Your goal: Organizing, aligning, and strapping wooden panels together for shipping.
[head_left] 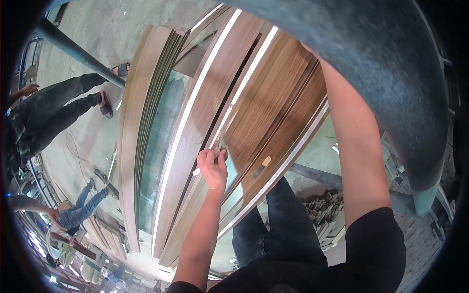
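Note:
My left hand (213, 169) is closed at the edge of a long wood-grain panel (273, 97). Its fingers curl around a small greyish piece too hidden to name, and a short white strip (196, 172) shows beside it. My right arm reaches to the panel's far end, where only a sliver of my right hand (307, 48) shows; its fingers are hidden. A small tool with a yellowish handle and dark end (262, 167) lies on the panel nearest me. Just left of my left hand runs another wood-grain board (215, 83) with a bright white edge.
A stack of thin boards (146, 112) lies farther left, beside a greenish bench top (159, 146). A large dark rounded shape (386, 63) blocks the upper right. Two people stand at left, one in dark trousers (58, 107). Scrap pieces (325, 215) lie by my legs.

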Tool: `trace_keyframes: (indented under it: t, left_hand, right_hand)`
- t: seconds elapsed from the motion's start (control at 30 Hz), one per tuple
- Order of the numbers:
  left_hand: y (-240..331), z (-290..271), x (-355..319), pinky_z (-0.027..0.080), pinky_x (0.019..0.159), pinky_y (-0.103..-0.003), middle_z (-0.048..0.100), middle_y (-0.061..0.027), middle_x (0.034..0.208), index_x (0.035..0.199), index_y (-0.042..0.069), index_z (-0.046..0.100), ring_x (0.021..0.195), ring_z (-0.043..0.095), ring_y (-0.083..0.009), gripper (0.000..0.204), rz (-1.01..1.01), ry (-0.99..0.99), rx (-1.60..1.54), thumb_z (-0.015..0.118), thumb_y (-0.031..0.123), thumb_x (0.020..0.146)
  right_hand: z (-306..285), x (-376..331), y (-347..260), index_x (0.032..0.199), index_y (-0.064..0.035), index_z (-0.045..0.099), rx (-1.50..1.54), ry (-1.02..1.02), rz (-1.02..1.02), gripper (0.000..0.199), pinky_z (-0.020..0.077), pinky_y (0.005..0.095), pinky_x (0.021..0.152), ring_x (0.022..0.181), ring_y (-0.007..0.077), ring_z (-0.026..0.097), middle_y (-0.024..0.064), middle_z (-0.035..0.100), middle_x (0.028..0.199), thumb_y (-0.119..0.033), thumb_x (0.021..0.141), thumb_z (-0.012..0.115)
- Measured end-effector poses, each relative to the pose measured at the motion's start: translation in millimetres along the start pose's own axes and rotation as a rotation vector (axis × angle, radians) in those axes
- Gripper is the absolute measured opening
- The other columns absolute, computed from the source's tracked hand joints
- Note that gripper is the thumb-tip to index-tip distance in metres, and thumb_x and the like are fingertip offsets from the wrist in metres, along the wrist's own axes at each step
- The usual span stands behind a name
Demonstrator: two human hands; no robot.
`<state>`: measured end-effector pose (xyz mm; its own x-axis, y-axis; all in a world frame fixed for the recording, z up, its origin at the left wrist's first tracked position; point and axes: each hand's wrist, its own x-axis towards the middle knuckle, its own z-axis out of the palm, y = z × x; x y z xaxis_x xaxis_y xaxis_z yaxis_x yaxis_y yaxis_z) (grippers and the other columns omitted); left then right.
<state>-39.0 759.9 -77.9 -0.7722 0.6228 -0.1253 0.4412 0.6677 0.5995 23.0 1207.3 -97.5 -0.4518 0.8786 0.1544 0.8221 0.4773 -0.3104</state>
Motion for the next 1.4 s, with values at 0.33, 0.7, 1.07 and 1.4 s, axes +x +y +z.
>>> trace_keyframes:
  t: [0.33, 0.7, 1.07, 1.4]
  left_hand:
    - [7.0, -9.7, 3.7, 0.046, 0.072, -0.041, 0.059, -0.0143, 0.088, 0.089, 0.002, 0.065, 0.083, 0.056, -0.0324, 0.021, -0.006, 0.093, -0.021, 0.080, 0.006, 0.075]
    - [-41.2, -50.5, -13.7, 0.048, 0.069, -0.042, 0.062, -0.0169, 0.076, 0.080, 0.002, 0.069, 0.074, 0.060, -0.0349, 0.018, -0.134, 0.096, -0.191, 0.074, 0.019, 0.084]
    - [-376.7, -366.0, -411.6, 0.052, 0.071, -0.048, 0.068, -0.0173, 0.086, 0.089, 0.007, 0.069, 0.080, 0.067, -0.0369, 0.028, -0.810, -0.317, 0.698, 0.059, 0.032, 0.092]
    - [-488.2, -478.3, -473.5, 0.039, 0.103, -0.048, 0.060, -0.0136, 0.127, 0.115, 0.009, 0.066, 0.118, 0.054, -0.0342, 0.033, -0.745, -0.273, 0.993, 0.068, 0.026, 0.087]
  right_hand:
    - [-20.7, -76.9, -74.8, 0.133, 0.0019, 0.053, 0.156, -0.013, -0.209, 0.047, 0.0393, 0.0449, 0.108, 0.127, 0.0384, 0.050, 0.0220, 0.053, 0.137, -0.016, 0.090, 0.055]
    - [-27.8, -170.6, -120.0, 0.146, 0.0052, 0.035, -0.117, -0.564, -0.311, 0.069, 0.0244, 0.0487, 0.117, 0.146, 0.0360, 0.024, 0.0222, 0.025, 0.158, -0.039, 0.096, 0.055]
    - [-22.7, -185.7, -141.1, 0.144, 0.0103, 0.033, -0.329, -0.537, -0.419, 0.099, 0.0300, 0.0442, 0.115, 0.145, 0.0413, 0.024, 0.0316, 0.025, 0.153, -0.057, 0.082, 0.070]
    - [-3.8, -170.6, -134.4, 0.145, 0.0106, 0.032, -0.547, -0.656, -0.396, 0.108, 0.0318, 0.0403, 0.114, 0.140, 0.0394, 0.034, 0.0309, 0.024, 0.154, -0.068, 0.078, 0.066]
